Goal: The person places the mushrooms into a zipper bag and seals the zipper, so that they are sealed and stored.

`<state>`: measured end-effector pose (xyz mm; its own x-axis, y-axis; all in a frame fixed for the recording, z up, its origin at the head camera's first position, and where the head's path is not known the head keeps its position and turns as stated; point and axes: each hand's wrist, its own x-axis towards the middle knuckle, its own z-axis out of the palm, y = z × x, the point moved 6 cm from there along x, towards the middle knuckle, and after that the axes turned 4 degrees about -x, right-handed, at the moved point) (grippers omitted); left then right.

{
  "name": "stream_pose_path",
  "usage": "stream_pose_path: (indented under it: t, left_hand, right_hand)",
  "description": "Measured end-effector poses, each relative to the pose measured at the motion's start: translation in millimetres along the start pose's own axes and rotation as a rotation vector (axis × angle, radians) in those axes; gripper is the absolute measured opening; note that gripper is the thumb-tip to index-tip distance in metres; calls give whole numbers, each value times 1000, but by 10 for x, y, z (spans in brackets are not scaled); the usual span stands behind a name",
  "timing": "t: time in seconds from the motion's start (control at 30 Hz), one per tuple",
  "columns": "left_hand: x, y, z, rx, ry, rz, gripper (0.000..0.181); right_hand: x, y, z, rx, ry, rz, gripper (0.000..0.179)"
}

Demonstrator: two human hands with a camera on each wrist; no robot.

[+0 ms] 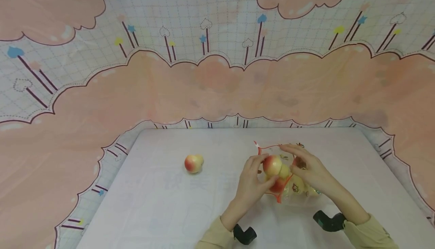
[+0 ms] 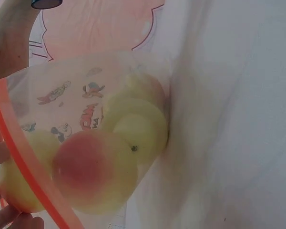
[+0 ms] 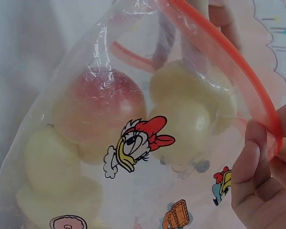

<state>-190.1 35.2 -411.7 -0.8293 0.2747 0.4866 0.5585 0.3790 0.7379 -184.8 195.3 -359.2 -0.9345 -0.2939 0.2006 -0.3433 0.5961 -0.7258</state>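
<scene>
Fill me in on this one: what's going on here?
A person's left hand holds a round red-and-yellow fruit at the open mouth of a clear printed plastic bag. The right hand grips the bag's orange rim with its fingers. More fruits sit inside the bag, and one red-and-yellow fruit on the left lies apart on the white table.

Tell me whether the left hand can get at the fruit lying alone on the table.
Probably not until the left hand releases the gripped fruit at the mouth of the bag; otherwise, nothing on the table stands between it and the lone fruit.
</scene>
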Motion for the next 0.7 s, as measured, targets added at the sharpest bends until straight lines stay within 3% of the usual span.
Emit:
stream_pose_path:
  t: [0.2,0.43,0.7]
  left_hand:
    - [-19,-53,22,-65,-25,-22,56]
    - [-37,-80,20,-122,8,-22,51]
    - [-81,-84,-1,-70,2,5,31]
  right_hand:
    - [-6,3,4,-13,0,9,54]
    - [-6,10,5,-2,-1,13,54]
    - [-2,11,9,2,-7,28,54]
